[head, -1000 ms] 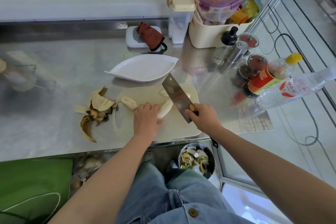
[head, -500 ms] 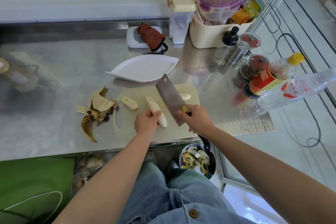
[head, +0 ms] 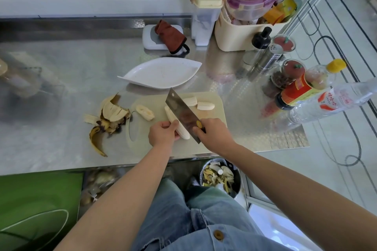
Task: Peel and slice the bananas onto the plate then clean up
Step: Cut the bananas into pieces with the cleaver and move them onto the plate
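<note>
Your left hand (head: 163, 133) pinches the soft, slippery banana (head: 170, 115) near its end; your right hand (head: 212, 134) grips the cleaver (head: 183, 116) handle. Hold gently, it squashes easily

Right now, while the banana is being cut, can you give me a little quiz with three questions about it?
1. True or false: the white plate already has banana slices on it.
2. The left hand holds the peeled banana. What does the right hand grip? A, a spoon. B, the cleaver. C, a bottle.
3. Fill in: the banana peel lies on the counter to the ____ of the cutting board.

Key: 1 false, the plate holds no slices. 2 B. 3 left.
</note>
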The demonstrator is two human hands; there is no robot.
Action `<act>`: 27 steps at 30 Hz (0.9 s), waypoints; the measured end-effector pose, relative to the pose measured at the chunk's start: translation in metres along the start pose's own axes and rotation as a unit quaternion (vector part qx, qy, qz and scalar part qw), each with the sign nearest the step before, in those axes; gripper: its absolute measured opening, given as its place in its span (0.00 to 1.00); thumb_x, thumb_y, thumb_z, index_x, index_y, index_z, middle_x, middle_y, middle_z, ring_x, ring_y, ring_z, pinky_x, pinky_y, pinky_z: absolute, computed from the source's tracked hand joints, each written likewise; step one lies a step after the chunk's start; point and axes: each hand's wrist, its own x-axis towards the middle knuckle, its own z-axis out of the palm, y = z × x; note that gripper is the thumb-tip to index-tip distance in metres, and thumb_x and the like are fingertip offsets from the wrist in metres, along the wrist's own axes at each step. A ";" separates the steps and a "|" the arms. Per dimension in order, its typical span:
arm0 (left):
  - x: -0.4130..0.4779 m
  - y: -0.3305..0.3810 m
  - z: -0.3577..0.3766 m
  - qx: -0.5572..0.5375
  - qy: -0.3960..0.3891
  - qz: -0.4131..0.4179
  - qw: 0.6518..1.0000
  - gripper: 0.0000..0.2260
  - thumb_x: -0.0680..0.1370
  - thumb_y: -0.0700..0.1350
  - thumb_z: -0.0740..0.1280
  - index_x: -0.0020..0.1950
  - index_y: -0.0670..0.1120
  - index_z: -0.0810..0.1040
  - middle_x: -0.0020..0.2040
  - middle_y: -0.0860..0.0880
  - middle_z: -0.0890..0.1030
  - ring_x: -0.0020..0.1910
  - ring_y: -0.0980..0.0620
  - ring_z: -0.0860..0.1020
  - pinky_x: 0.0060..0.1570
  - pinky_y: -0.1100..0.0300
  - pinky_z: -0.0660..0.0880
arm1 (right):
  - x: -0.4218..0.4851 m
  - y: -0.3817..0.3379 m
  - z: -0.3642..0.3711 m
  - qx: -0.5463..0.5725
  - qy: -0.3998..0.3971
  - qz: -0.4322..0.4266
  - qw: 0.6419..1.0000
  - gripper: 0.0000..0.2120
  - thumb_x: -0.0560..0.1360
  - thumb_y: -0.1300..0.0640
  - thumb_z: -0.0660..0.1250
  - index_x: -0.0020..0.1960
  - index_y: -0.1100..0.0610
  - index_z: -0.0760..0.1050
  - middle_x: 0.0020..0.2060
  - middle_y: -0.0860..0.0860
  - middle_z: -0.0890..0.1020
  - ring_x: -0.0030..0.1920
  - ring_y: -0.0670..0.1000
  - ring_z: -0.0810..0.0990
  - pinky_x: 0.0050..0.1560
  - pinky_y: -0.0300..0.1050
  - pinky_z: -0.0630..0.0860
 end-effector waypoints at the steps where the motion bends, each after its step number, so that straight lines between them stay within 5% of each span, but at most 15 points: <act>1: -0.001 0.001 0.001 0.004 0.001 0.000 1.000 0.08 0.73 0.44 0.75 0.39 0.46 0.76 0.43 0.46 0.82 0.36 0.49 0.82 0.42 0.49 0.82 | 0.000 -0.001 0.000 -0.003 0.002 -0.001 1.000 0.19 0.78 0.53 0.61 0.29 0.52 0.62 0.26 0.49 0.69 0.30 0.53 0.71 0.30 0.45 0.64; 16: 0.001 0.004 0.003 0.032 0.019 0.024 0.999 0.08 0.72 0.42 0.76 0.43 0.44 0.78 0.44 0.46 0.82 0.40 0.45 0.83 0.40 0.51 0.83 | 0.010 -0.009 0.007 -0.062 -0.024 0.012 0.998 0.14 0.79 0.54 0.57 0.36 0.54 0.65 0.31 0.51 0.71 0.33 0.53 0.70 0.29 0.43 0.61; 27: 0.003 0.005 0.004 0.035 0.018 0.023 0.999 0.07 0.71 0.41 0.76 0.43 0.44 0.78 0.42 0.47 0.81 0.40 0.45 0.83 0.40 0.51 0.83 | 0.021 -0.015 0.006 -0.044 -0.044 0.024 0.998 0.18 0.79 0.55 0.58 0.31 0.52 0.61 0.28 0.49 0.68 0.29 0.50 0.68 0.27 0.41 0.58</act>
